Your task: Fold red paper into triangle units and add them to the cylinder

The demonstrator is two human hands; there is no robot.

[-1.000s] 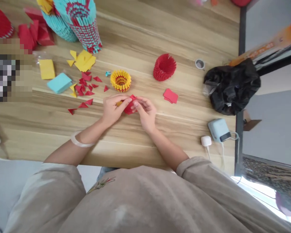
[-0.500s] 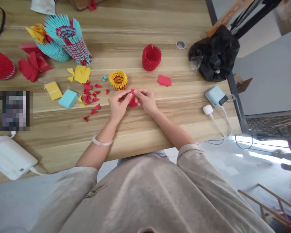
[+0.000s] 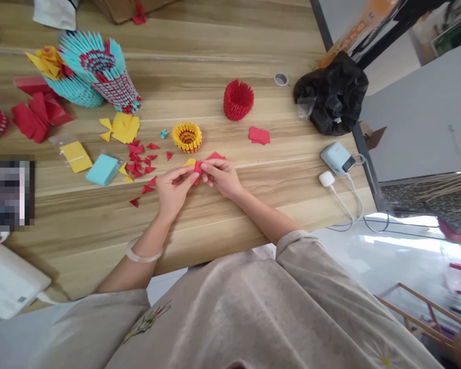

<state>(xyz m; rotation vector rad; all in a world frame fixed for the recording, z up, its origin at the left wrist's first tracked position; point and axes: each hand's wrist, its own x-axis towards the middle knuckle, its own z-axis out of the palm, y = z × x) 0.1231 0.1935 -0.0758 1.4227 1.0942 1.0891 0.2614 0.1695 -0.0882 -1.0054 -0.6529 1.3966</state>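
Observation:
Between both hands is a small piece of red paper [image 3: 198, 167], partly covered by my fingers. My left hand [image 3: 173, 189] pinches its left side, and my right hand [image 3: 222, 177] pinches it from the right. More red paper [image 3: 216, 155] shows just behind my right fingers, and a bit of yellow paper [image 3: 190, 162] peeks out behind the left ones. Beyond them stands a yellow and red ring of folded paper pieces [image 3: 187, 137]. Several small folded red triangles [image 3: 137, 159] lie scattered left of my hands.
Back left stand a tall blue and red paper vase [image 3: 117, 84] and other paper models. A red paper cup [image 3: 238, 100], red sheets [image 3: 259, 135], a black bag [image 3: 332, 92] and a power bank [image 3: 337, 157] sit rightward. Yellow [image 3: 76, 156] and blue paper packs [image 3: 103, 169] lie left.
My hands have shifted slightly left and toward me with the red paper. Red and yellow paper behind my fingers now shows. The whole view has also moved somewhat.

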